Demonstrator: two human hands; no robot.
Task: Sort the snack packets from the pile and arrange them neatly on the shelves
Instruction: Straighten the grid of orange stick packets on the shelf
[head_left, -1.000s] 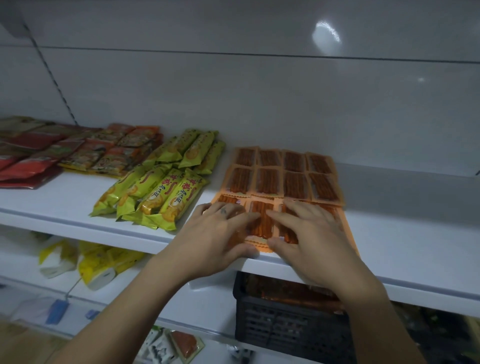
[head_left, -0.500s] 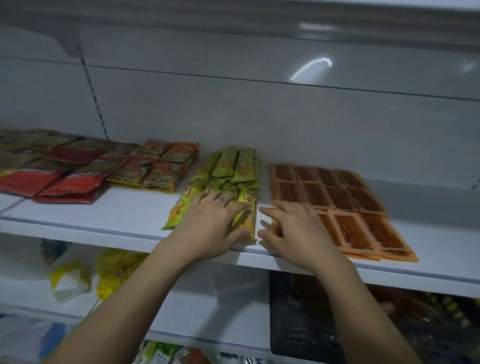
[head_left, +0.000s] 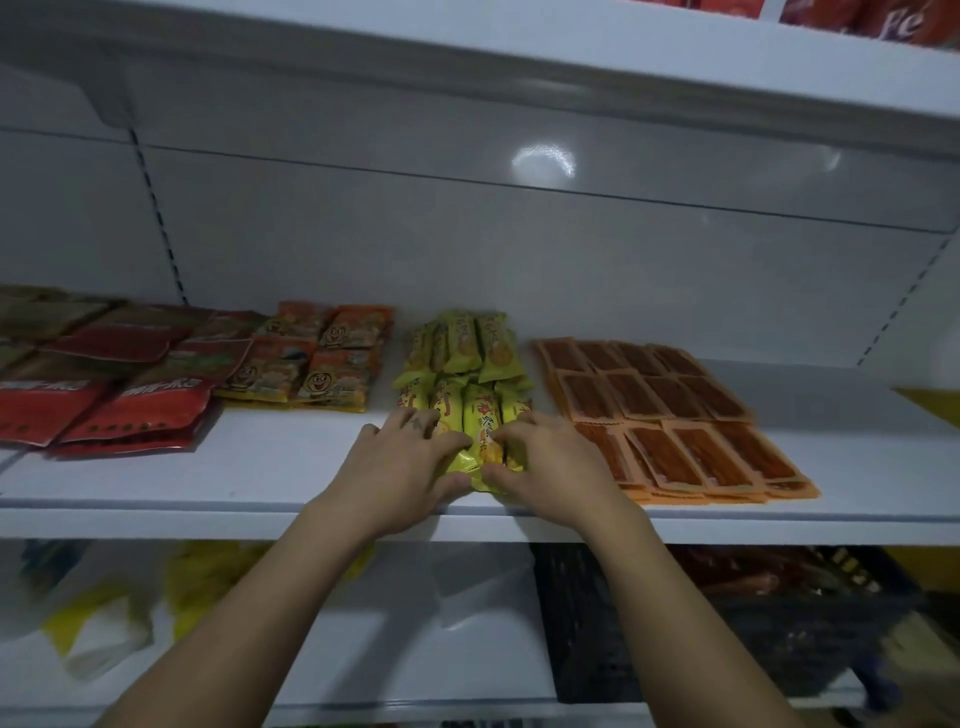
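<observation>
Yellow-green snack packets (head_left: 467, 358) lie in two rows in the middle of the white shelf (head_left: 249, 478). My left hand (head_left: 400, 462) lies on the left side of the front row, fingers spread over the packets and thumb at their near ends. My right hand (head_left: 550, 462) presses on the right side of the same row, thumb at the near ends too. One packet (head_left: 480, 431) shows between the two hands. Flat orange packets (head_left: 670, 410) lie in a neat grid just right of my right hand.
Left of the yellow-green rows sit orange packets with a smiling face (head_left: 322, 358), then red pouches (head_left: 124, 395). An upper shelf (head_left: 519, 57) overhangs. Below, a dark crate (head_left: 727, 623) holds more packets, and yellow-white bags (head_left: 104, 623) lie on the lower shelf.
Both hands left the orange packets and moved left onto the yellow-green ones. The front row, splayed a second ago, now lies straight and bunched between my hands. The view has tilted upward.
</observation>
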